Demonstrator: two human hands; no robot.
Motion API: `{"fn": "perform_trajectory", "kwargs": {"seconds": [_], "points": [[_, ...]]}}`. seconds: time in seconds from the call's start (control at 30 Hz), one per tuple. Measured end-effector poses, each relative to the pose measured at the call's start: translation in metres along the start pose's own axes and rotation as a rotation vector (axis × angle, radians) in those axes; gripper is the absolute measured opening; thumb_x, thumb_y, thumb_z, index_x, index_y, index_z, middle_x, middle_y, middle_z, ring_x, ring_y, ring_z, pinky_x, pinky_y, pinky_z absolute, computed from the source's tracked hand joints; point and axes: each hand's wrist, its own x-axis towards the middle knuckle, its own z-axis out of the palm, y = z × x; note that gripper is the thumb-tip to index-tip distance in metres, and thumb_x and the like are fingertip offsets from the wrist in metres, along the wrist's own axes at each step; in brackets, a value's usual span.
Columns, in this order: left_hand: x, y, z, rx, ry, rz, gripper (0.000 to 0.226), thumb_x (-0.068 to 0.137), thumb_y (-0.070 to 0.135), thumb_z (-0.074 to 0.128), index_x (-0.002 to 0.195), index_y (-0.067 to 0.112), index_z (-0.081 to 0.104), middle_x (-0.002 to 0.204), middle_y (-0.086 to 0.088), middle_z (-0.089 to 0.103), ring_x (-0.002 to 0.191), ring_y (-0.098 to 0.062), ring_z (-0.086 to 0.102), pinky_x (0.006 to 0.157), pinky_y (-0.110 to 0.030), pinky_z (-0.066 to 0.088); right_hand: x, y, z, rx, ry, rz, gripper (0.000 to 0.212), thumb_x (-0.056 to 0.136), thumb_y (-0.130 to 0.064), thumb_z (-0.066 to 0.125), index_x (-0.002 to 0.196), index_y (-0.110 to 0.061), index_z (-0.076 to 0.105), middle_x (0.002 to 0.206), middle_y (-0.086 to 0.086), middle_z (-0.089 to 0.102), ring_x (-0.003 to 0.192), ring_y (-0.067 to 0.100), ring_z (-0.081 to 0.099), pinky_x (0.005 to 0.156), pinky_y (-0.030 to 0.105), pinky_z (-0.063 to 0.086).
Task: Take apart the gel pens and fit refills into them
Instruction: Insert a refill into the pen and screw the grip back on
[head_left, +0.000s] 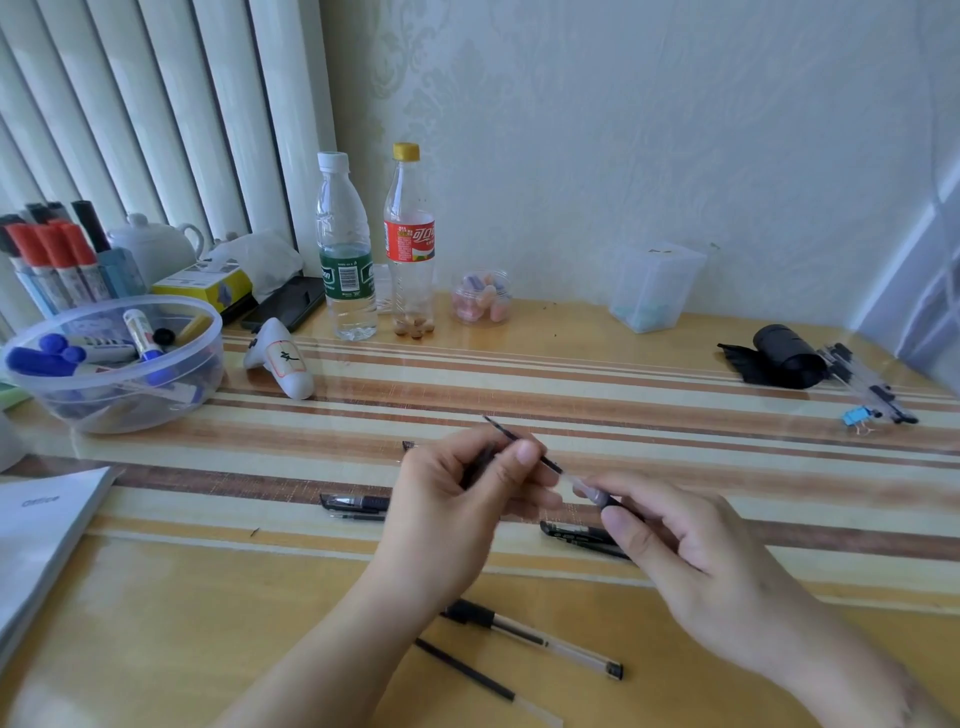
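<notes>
My left hand (457, 499) pinches a thin black refill (506, 432) whose free end points up and to the left. My right hand (670, 540) grips a clear pen barrel (582, 487) with a dark grip, and the refill's lower end runs into it. On the table lie a capped pen (356, 503) with a loose refill below it, a black cap (576, 534) under my right hand, a clear pen (535, 635) near my left forearm, and another refill (467, 670). A small black piece (409, 445) lies beyond my left hand.
A clear bowl of markers (111, 358) and a holder of red markers (57, 260) stand at the left. Two bottles (345, 244) (410, 239), a small jar (480, 297), a clear box (654, 286), a black roll (784, 358) and more pens (862, 384) line the back. Paper (36, 540) lies at the left.
</notes>
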Motion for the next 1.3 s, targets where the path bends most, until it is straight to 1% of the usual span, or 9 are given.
{"fn": "perform_trajectory", "kwargs": {"seconds": [0.07, 0.13, 0.23, 0.43, 0.73, 0.93, 1.07, 1.2, 1.3], "points": [[-0.005, -0.002, 0.004, 0.068, -0.116, 0.009, 0.015, 0.088, 0.02, 0.064, 0.085, 0.008, 0.072, 0.07, -0.01, 0.072, 0.063, -0.022, 0.071, 0.059, -0.031, 0.057, 0.0, -0.004, 0.004, 0.072, -0.003, -0.017, 0.028, 0.093, -0.053, 0.042, 0.113, -0.042, 0.059, 0.093, -0.001, 0.072, 0.084, 0.022, 0.066, 0.075, 0.045, 0.053], [-0.007, -0.004, 0.006, 0.111, -0.185, -0.007, 0.013, 0.087, 0.021, 0.065, 0.088, 0.01, 0.073, 0.071, -0.011, 0.071, 0.063, -0.021, 0.07, 0.061, -0.035, 0.056, 0.0, -0.006, 0.006, 0.142, 0.021, -0.043, 0.021, 0.096, -0.045, 0.045, 0.105, -0.035, 0.062, 0.083, -0.005, 0.071, 0.07, 0.014, 0.063, 0.062, 0.029, 0.049], [-0.007, -0.004, 0.005, 0.103, -0.173, -0.032, 0.016, 0.081, 0.028, 0.069, 0.091, 0.016, 0.074, 0.073, -0.009, 0.074, 0.066, -0.02, 0.073, 0.061, -0.03, 0.057, 0.001, -0.011, 0.006, 0.208, 0.054, -0.058, 0.016, 0.096, -0.034, 0.046, 0.097, -0.031, 0.062, 0.072, -0.017, 0.065, 0.064, 0.002, 0.058, 0.06, 0.008, 0.039], [-0.004, -0.002, 0.0, 0.084, -0.128, -0.038, 0.021, 0.078, 0.024, 0.07, 0.093, 0.011, 0.075, 0.075, -0.015, 0.075, 0.064, -0.021, 0.072, 0.061, -0.027, 0.056, 0.0, -0.002, -0.005, -0.052, 0.142, -0.071, 0.025, 0.089, -0.06, 0.044, 0.102, -0.045, 0.059, 0.068, 0.003, 0.063, 0.056, 0.018, 0.054, 0.052, 0.041, 0.044], [-0.007, -0.001, 0.003, 0.137, -0.201, -0.064, 0.013, 0.081, 0.021, 0.068, 0.089, 0.012, 0.074, 0.073, -0.011, 0.074, 0.058, -0.017, 0.07, 0.057, -0.025, 0.055, -0.001, -0.011, -0.009, -0.289, 0.145, -0.128, 0.022, 0.09, -0.053, 0.046, 0.1, -0.04, 0.06, 0.074, -0.021, 0.064, 0.06, 0.006, 0.058, 0.048, 0.034, 0.048], [-0.009, -0.001, 0.003, 0.309, -0.26, -0.095, 0.008, 0.086, 0.022, 0.069, 0.086, 0.018, 0.076, 0.072, 0.0, 0.073, 0.059, -0.015, 0.069, 0.059, -0.03, 0.055, 0.0, -0.015, -0.008, -0.435, 0.116, -0.198, 0.014, 0.089, -0.043, 0.059, 0.101, -0.036, 0.062, 0.081, -0.019, 0.062, 0.063, 0.007, 0.06, 0.046, 0.031, 0.047], [-0.011, -0.002, 0.001, 0.558, -0.294, -0.034, 0.007, 0.086, 0.028, 0.07, 0.087, 0.026, 0.076, 0.06, 0.004, 0.07, 0.05, 0.001, 0.06, 0.052, -0.015, 0.045, -0.002, -0.016, -0.01, -0.468, 0.145, -0.146, 0.027, 0.074, -0.04, 0.073, 0.094, -0.028, 0.059, 0.073, -0.019, 0.063, 0.055, -0.013, 0.049, 0.046, 0.009, 0.037], [-0.013, 0.0, 0.002, 0.559, -0.319, -0.022, 0.016, 0.086, 0.028, 0.069, 0.1, 0.032, 0.076, 0.059, 0.003, 0.069, 0.05, 0.002, 0.059, 0.053, -0.007, 0.037, -0.002, -0.014, -0.011, -0.506, 0.166, -0.195, 0.014, 0.077, -0.035, 0.078, 0.081, -0.027, 0.067, 0.065, -0.017, 0.064, 0.054, 0.002, 0.053, 0.041, 0.024, 0.043], [-0.013, -0.002, 0.003, 0.544, -0.306, -0.001, 0.016, 0.086, 0.026, 0.07, 0.1, 0.033, 0.075, 0.065, 0.001, 0.071, 0.057, -0.006, 0.067, 0.055, -0.012, 0.045, 0.0, -0.012, -0.012, -0.505, 0.146, -0.194, 0.024, 0.09, -0.047, 0.055, 0.081, -0.03, 0.07, 0.062, -0.017, 0.063, 0.054, 0.005, 0.057, 0.04, 0.027, 0.041]]}}
